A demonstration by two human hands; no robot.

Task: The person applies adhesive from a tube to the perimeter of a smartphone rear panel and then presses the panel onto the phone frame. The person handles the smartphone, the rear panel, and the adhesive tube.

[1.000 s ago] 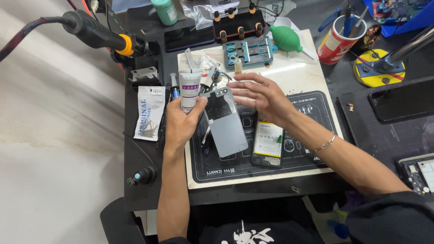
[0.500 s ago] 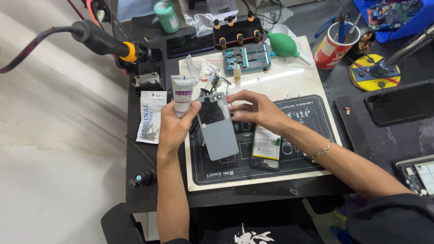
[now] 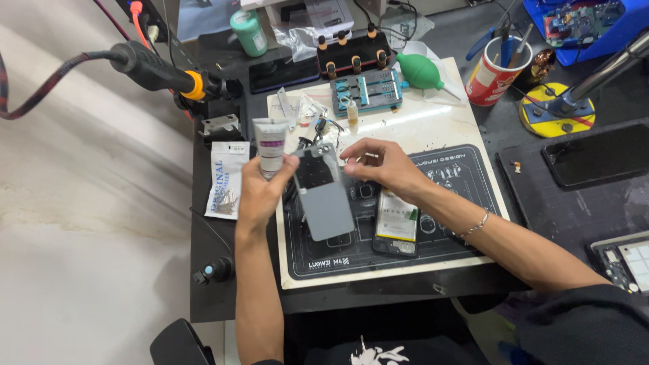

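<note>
My left hand (image 3: 259,192) grips a small white tube (image 3: 271,143) with a purple band, held upright above the left edge of the black work mat (image 3: 439,253). A grey phone back cover (image 3: 323,194) stands tilted between my hands, its left edge against my left thumb. My right hand (image 3: 380,165) hovers over the mat with fingers curled, fingertips at the cover's top right corner; I cannot tell if it pinches something small. An opened phone with its battery (image 3: 397,220) showing lies on the mat under my right wrist.
A hot-air handle (image 3: 159,67) with an orange collar rests at the bench's left. A blue phone clamp (image 3: 368,90), green air blower (image 3: 419,71), red tool cup (image 3: 493,74), green bottle (image 3: 248,32) and small glue bottle (image 3: 352,111) stand behind. A dark phone (image 3: 598,154) lies right. A packet (image 3: 225,179) lies left.
The view has shifted, so the bench sits lower in the frame. My left hand has raised the tube slightly. My right hand has drawn back toward the cover's top corner, and the cover stands more upright.
</note>
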